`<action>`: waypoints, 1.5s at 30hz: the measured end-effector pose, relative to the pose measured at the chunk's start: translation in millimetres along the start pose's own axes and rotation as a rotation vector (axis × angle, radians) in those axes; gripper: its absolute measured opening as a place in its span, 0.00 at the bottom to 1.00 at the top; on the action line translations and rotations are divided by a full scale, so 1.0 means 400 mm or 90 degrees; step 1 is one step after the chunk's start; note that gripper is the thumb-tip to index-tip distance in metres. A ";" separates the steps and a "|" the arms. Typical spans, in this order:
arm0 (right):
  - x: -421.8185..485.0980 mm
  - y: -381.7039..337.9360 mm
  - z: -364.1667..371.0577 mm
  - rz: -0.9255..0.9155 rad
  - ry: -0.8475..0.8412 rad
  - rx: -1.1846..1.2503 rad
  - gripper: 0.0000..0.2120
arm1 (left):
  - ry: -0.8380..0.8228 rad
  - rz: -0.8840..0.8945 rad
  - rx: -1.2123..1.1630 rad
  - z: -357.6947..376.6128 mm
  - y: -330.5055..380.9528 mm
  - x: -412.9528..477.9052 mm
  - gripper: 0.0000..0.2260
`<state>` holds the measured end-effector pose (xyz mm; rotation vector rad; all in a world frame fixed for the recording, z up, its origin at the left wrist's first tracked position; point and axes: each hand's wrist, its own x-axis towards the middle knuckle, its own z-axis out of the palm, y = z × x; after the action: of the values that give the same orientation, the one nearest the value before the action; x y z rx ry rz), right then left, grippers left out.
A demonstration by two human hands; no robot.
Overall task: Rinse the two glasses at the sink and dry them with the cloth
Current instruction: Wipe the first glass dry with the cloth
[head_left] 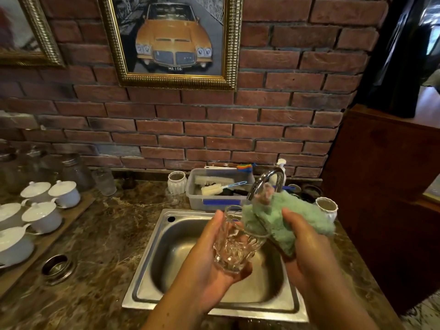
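Note:
Over the steel sink [152, 270] my left hand [209, 256] grips a clear faceted glass [234, 244], tilted with its mouth up and to the right. My right hand [307, 253] holds a fluffy green cloth [281, 217] right beside the rim of the glass, the cloth touching the rim. A second clear glass [263, 198] seems to sit wrapped in the top of the cloth, just under the curved tap [264, 181]. No water is seen running.
A plastic tub [197, 198] with brushes stands behind the sink, white ribbed vases [176, 182] [326, 207] on either side. White lidded cups [64, 192] on a wooden tray and glass jars [76, 171] fill the left counter. A dark wooden cabinet [381, 186] rises at right.

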<state>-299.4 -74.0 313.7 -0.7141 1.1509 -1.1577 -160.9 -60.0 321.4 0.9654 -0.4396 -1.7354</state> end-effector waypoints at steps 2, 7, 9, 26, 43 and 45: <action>0.039 -0.074 -0.029 -0.052 -0.042 -0.081 0.07 | 0.011 -0.020 -0.011 -0.024 -0.012 -0.008 0.26; 0.083 -0.098 -0.053 -0.117 -0.027 -0.373 0.08 | 0.010 -0.069 -0.074 -0.076 -0.037 -0.013 0.27; 0.096 -0.110 -0.054 -0.155 -0.014 -0.439 0.10 | 0.015 -0.070 -0.064 -0.088 -0.047 -0.010 0.26; 0.009 0.072 -0.021 -0.325 -0.244 -0.638 0.26 | 0.229 -0.056 -0.116 -0.086 -0.081 0.020 0.18; 0.037 0.034 -0.060 -0.424 -0.287 -0.729 0.18 | 0.115 0.118 0.058 -0.100 -0.106 0.035 0.23; 0.033 0.042 -0.051 -0.318 -0.302 -0.690 0.15 | 0.112 0.125 0.070 -0.103 -0.104 0.035 0.22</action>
<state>-313.3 -79.3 288.2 -2.0733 1.1619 -0.5945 -155.9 -50.4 262.1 1.1051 -0.5022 -1.4486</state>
